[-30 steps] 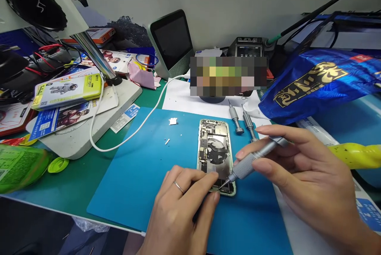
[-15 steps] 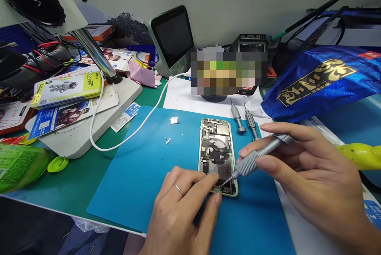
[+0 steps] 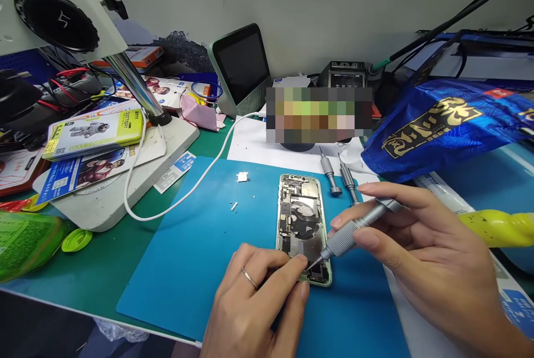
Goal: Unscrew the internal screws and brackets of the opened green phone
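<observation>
An opened phone (image 3: pixel 306 219) with bare inner parts lies on the blue mat (image 3: pixel 187 269). My right hand (image 3: pixel 434 252) grips a grey screwdriver (image 3: pixel 346 238), its tip down at the phone's lower end. My left hand (image 3: pixel 262 302), with a ring on one finger, rests at the phone's lower left edge. Its thumb and index finger are close together there, and whatever they hold is hidden. A small white metal plate (image 3: pixel 242 177) and a tiny bracket (image 3: pixel 234 206) lie on the mat left of the phone.
Two more screwdrivers (image 3: pixel 330 171) lie behind the phone. A white cable (image 3: pixel 200 180) curves over the mat's left side. On the left is a stand base (image 3: pixel 104 202) with boxes. A blue bag (image 3: pixel 450 130) is at the right, a screen device (image 3: pixel 242 68) behind.
The whole scene sits slightly lower in the view. The screwdriver tip remains at the phone's lower end, and both hands keep nearly the same pose.
</observation>
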`<control>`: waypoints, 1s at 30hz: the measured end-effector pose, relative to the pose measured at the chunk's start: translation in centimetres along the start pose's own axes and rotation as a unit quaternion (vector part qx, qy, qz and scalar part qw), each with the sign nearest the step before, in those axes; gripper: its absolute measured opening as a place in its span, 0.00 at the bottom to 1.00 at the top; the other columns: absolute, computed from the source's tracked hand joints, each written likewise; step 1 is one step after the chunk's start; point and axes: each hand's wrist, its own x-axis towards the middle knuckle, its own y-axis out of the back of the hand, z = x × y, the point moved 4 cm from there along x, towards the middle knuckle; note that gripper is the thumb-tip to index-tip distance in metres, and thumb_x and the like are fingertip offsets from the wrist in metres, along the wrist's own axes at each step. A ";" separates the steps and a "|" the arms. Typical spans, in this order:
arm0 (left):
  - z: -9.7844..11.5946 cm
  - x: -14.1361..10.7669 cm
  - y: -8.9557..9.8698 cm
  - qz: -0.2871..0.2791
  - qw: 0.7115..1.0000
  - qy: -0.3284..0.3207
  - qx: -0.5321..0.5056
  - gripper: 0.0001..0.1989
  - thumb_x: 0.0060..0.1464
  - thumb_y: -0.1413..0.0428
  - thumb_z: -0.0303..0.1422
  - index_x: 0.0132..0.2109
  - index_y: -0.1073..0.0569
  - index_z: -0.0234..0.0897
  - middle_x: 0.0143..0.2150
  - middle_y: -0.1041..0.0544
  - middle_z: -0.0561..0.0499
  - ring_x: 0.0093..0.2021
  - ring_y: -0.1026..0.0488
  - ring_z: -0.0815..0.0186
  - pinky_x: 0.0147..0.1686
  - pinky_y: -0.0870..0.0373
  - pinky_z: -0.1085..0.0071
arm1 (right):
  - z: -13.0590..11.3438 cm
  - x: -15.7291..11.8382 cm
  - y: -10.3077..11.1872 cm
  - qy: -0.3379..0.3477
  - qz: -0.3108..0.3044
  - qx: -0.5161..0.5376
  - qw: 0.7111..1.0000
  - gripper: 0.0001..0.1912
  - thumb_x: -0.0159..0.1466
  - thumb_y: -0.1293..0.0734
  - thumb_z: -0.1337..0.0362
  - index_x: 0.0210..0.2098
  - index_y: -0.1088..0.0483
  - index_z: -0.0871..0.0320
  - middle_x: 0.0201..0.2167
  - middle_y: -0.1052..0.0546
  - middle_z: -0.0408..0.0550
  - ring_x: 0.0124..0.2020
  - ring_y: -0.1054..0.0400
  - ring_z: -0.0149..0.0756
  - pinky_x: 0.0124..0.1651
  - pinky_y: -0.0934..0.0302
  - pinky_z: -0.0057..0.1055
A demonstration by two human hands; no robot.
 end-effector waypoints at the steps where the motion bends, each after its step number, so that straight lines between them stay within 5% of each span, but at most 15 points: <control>1: 0.0 0.0 0.0 -0.001 1.000 0.000 0.002 0.15 0.65 0.42 0.24 0.56 0.22 0.40 0.44 0.20 0.49 0.41 0.29 0.65 0.43 0.28 0.68 | 0.0 0.0 0.0 0.000 0.001 0.000 1.000 0.18 0.66 0.27 0.62 0.54 0.29 0.44 0.35 0.17 0.38 0.32 0.19 0.28 0.38 0.25 0.15; 30: 0.0 0.0 0.1 -0.025 0.999 0.016 0.016 0.13 0.66 0.43 0.27 0.55 0.23 0.42 0.44 0.20 0.48 0.40 0.27 0.63 0.40 0.26 0.65 | -0.4 0.2 -0.2 0.006 0.014 -0.031 0.999 0.17 0.66 0.27 0.64 0.53 0.28 0.44 0.36 0.16 0.36 0.33 0.20 0.25 0.38 0.26 0.12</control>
